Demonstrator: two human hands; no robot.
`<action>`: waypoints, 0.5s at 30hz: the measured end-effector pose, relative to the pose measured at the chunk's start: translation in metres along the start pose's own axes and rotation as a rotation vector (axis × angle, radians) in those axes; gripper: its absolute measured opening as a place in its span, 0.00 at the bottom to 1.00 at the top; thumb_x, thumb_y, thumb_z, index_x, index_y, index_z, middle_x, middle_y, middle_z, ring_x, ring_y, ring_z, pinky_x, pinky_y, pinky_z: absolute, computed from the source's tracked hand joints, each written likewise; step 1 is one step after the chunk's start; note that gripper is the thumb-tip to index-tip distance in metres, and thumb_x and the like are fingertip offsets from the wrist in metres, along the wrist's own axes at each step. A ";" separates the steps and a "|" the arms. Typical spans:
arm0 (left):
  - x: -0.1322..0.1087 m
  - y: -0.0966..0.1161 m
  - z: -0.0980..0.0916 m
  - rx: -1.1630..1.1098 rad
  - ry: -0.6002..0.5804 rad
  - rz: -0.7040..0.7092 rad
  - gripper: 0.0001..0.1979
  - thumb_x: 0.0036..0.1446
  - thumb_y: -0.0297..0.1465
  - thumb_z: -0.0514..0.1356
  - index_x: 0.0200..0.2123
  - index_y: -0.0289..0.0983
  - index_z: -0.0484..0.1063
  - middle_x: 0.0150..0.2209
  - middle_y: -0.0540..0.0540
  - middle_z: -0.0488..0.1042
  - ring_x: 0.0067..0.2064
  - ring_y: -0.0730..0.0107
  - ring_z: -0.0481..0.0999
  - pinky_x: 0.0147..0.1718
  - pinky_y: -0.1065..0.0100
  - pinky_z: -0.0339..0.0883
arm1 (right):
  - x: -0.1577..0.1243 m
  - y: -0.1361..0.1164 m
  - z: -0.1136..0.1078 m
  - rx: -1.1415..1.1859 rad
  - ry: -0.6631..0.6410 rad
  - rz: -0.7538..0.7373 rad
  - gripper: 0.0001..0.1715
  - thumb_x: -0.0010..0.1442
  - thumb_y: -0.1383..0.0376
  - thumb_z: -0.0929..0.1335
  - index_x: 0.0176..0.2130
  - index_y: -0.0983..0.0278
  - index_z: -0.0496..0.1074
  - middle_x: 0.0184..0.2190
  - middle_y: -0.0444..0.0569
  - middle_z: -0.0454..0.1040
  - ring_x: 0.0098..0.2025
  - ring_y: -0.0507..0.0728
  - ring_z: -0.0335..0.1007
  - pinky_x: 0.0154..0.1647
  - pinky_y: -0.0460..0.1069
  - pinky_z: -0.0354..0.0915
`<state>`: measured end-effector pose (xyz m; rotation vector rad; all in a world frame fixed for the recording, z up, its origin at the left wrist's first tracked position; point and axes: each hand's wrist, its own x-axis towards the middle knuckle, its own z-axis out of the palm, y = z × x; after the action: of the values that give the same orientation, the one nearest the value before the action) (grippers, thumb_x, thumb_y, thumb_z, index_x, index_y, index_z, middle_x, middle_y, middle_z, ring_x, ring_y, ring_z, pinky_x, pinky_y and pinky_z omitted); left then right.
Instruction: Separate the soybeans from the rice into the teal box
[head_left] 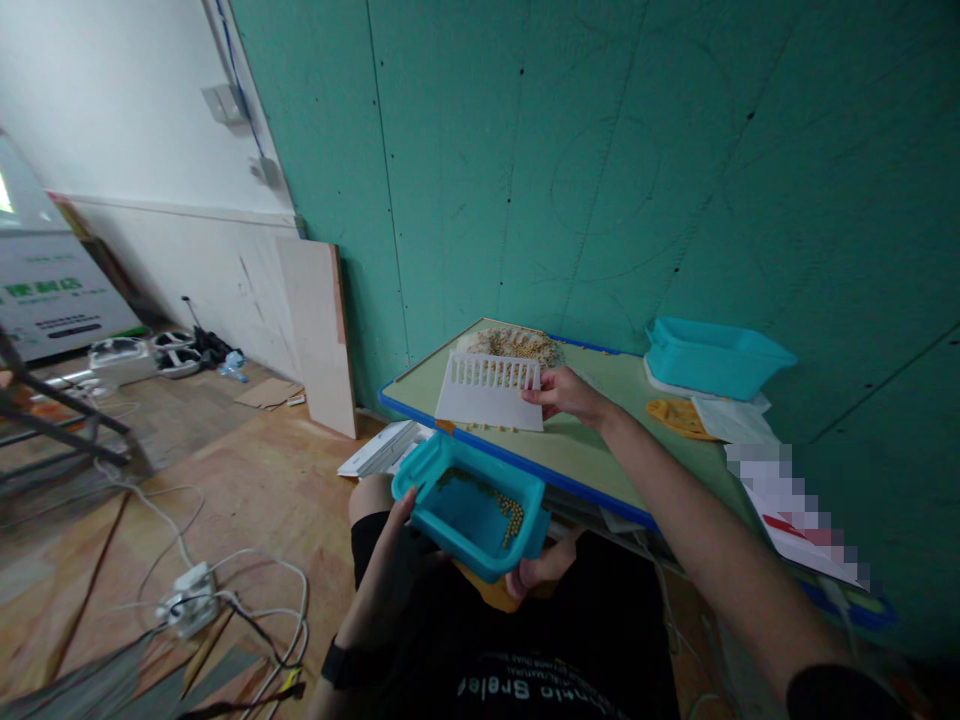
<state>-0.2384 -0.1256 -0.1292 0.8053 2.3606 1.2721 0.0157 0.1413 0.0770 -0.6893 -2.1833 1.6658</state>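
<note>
A turquoise plastic box (476, 565), with small round yellowish beans or beads inside, sits tilted over my lap, below the table's front edge. My left hand (391, 540) is closed on its left side, thumb on the rim; the other fingers are hidden. In my right hand (559, 393), pinched at its right edge, is a white card with a row of slots (487, 405). The card leans over the table, its slotted edge against a spread-out pile of pale and golden grains (525, 345). A few yellowish pieces lie along the table edge by the card.
The pale table (600, 440) has blue edging and stands against a green wall. Another turquoise box (712, 355) is at its back right, near an orange cloth (679, 418) and white paper (735, 420). Cables and a power strip (191, 600) lie on the floor at left.
</note>
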 end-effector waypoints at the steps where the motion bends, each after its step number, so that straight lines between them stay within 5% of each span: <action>1: 0.001 -0.001 0.000 0.037 0.007 0.012 0.18 0.53 0.40 0.71 0.41 0.33 0.84 0.57 0.18 0.82 0.64 0.15 0.74 0.62 0.36 0.64 | 0.000 0.000 0.000 0.001 -0.004 -0.002 0.18 0.51 0.58 0.85 0.34 0.66 0.83 0.32 0.51 0.86 0.30 0.55 0.81 0.28 0.46 0.77; 15: -0.003 0.003 -0.001 0.170 -0.009 0.019 0.13 0.58 0.40 0.66 0.36 0.37 0.83 0.51 0.20 0.84 0.61 0.22 0.80 0.61 0.38 0.69 | 0.000 0.001 0.000 0.014 -0.037 -0.003 0.22 0.48 0.54 0.86 0.35 0.66 0.84 0.33 0.51 0.86 0.31 0.55 0.82 0.28 0.46 0.77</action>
<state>-0.2357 -0.1265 -0.1259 0.8832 2.4847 1.0826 0.0158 0.1416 0.0757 -0.6569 -2.1947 1.7032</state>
